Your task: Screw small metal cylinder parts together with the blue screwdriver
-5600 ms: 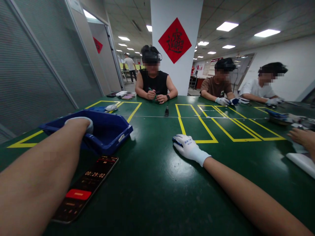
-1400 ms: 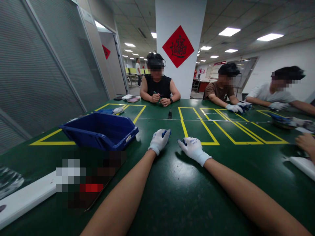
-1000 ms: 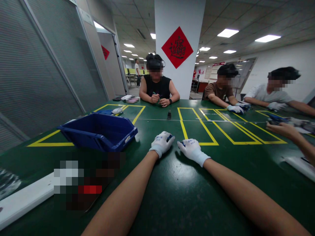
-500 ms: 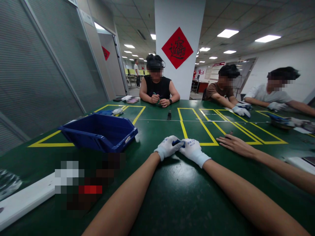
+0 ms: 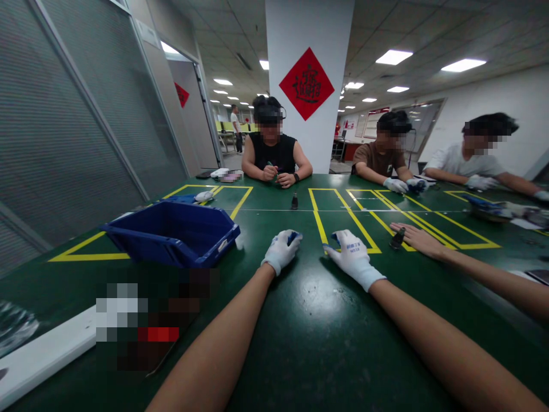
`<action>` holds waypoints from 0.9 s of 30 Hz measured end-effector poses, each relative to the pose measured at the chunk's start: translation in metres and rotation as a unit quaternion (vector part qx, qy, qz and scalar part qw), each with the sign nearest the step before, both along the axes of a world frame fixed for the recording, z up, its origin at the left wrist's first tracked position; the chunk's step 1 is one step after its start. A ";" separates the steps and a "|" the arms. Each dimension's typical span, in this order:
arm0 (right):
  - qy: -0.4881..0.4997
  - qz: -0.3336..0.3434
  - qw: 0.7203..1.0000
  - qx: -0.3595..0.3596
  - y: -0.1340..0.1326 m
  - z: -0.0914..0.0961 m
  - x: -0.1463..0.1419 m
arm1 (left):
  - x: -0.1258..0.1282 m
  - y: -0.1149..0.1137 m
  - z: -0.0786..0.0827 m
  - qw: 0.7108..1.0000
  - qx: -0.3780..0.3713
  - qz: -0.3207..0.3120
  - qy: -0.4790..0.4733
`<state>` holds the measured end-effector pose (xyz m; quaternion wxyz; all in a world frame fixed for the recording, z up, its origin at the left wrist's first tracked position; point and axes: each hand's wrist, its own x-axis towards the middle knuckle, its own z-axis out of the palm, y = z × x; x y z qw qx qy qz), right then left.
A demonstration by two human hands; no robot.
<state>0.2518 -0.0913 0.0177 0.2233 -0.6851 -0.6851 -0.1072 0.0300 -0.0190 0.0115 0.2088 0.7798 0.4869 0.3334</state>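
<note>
Both my hands wear white gloves and rest on the green table. My left hand is curled closed, with a bit of blue showing at its fingertips. About a hand's width to its right, my right hand is also curled, fingers pressed down on the table with blue at the tips. I cannot tell whether the blue is a small part or the glove coating. A co-worker's bare hand reaches in from the right and touches a small dark object on a yellow line.
A blue plastic bin stands left of my hands. Near my left forearm lie a phone and a white strip. A small dark bottle stands mid-table. Three people sit across the table, by the white pillar.
My left hand came from the blue bin to the middle and met my right hand. The two hands have now parted. A co-worker's bare hand has reached in from the right.
</note>
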 end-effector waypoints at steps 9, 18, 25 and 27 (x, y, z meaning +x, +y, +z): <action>0.054 -0.272 0.926 0.258 -0.027 -0.004 0.134 | -0.005 0.010 -0.008 0.999 0.031 0.037 0.020; 0.165 -0.213 0.963 0.022 -0.001 -0.024 0.150 | 0.003 -0.001 -0.001 0.987 0.051 -0.006 0.154; 0.170 0.073 0.983 0.008 0.011 -0.012 0.014 | 0.008 -0.006 0.004 0.984 0.051 -0.005 0.171; 0.179 0.125 0.976 0.000 0.009 -0.008 -0.016 | 0.007 -0.005 0.002 0.986 0.060 -0.012 0.156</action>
